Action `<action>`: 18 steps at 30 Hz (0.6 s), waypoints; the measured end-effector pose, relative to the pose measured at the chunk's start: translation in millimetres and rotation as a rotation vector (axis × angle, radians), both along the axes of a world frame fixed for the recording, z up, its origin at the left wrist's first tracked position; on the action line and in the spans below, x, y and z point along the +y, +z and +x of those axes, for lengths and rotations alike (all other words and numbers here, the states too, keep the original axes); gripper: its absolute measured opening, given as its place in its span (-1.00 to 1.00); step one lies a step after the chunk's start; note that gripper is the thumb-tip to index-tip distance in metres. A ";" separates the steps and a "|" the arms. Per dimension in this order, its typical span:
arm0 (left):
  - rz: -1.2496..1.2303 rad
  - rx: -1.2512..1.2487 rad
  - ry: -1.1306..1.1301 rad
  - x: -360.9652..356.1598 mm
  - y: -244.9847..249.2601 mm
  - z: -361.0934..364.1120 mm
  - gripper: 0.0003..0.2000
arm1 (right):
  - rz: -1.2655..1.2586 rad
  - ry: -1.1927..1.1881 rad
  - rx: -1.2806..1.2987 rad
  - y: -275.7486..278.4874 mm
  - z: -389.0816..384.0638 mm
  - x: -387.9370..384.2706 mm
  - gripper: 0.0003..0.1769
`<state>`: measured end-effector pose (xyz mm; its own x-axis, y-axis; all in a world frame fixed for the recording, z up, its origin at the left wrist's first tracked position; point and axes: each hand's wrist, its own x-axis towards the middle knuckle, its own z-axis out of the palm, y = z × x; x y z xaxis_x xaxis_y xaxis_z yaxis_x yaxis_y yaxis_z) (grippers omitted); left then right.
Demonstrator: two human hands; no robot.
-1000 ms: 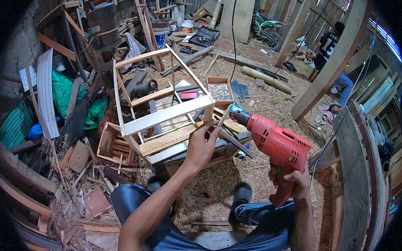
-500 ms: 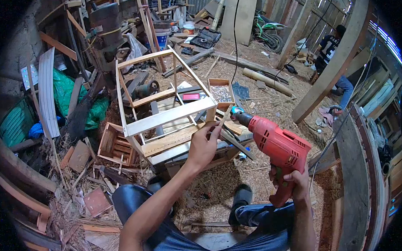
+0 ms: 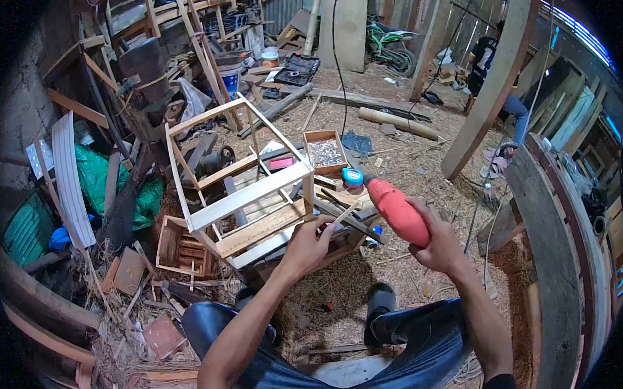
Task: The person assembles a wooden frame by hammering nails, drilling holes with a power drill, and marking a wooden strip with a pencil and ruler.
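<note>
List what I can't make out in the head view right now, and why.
All in the head view:
- Trigger of the red drill: hidden by its body and the right hand.
- Near end of the thin wood strip: covered by the left hand.
- Small pieces in the box: too small to identify.

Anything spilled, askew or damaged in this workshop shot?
Mainly the floor: wood shavings litter it, and a reddish board lies askew among loose scraps at left, which looks untidy. The pale wooden frame and the red drill in the right hand show no obvious damage.
</note>
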<state>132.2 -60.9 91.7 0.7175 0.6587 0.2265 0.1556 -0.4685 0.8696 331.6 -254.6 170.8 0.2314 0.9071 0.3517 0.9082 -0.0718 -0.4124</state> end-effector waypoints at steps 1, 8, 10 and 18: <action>-0.013 0.026 -0.004 -0.5 0.4 1.4 -0.72 | 0.002 -0.007 0.002 -8.8 12.2 2.7 -0.10; -0.061 0.147 -0.029 -4.6 -8.6 13.2 -0.72 | -0.114 0.052 -0.121 -43.4 63.7 15.1 -0.12; 0.045 0.000 -0.057 -4.9 -20.3 24.7 -0.72 | -0.119 -0.072 0.038 -48.9 72.7 9.7 -0.14; 0.042 0.032 -0.153 -33.0 -15.3 63.8 -0.74 | -0.006 -0.444 0.724 -77.9 106.2 -34.8 -0.27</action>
